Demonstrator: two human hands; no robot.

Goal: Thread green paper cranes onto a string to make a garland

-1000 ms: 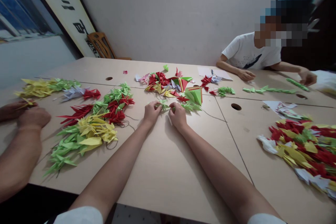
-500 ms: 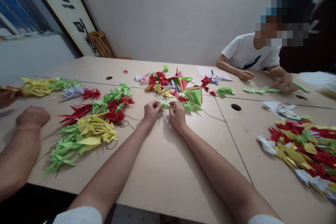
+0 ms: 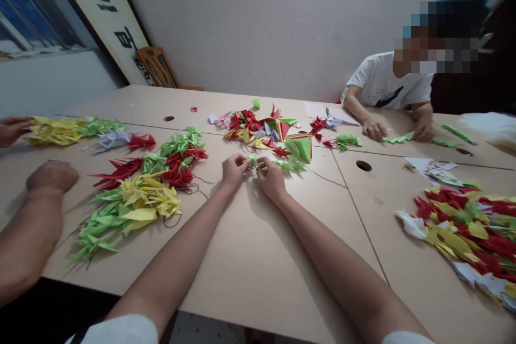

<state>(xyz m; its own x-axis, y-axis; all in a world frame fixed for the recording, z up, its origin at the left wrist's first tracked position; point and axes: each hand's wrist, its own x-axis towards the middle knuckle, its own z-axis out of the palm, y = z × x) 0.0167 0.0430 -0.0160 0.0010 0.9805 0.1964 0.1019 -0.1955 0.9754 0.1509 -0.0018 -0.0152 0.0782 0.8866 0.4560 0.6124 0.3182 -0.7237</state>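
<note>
A light green folded paper crane [image 3: 253,160] is pinched between my two hands at the middle of the table. My left hand [image 3: 235,170] grips it from the left with thumb and fingertips. From the right, my right hand [image 3: 271,176] has its fingers closed at the crane's other side. More green cranes [image 3: 294,165] lie right beyond my right hand, and a dark thread [image 3: 325,178] runs from them across the table. Behind them sits a loose heap of red, yellow and white cranes [image 3: 248,124]. Green paper squares [image 3: 299,148] lean next to that heap.
On my left lie strung cranes in yellow [image 3: 151,200], green and red. Another person's forearm [image 3: 36,226] rests at the left edge. Across the table a co-worker [image 3: 389,83] handles green cranes. A multicoloured crane pile [image 3: 475,226] covers the right side. Round holes [image 3: 363,165] pierce the tabletop.
My right hand has shifted slightly left, nearer my left hand. The co-worker's hands have moved left over the green cranes. At far left another person's hand now shows at the yellow cranes.
</note>
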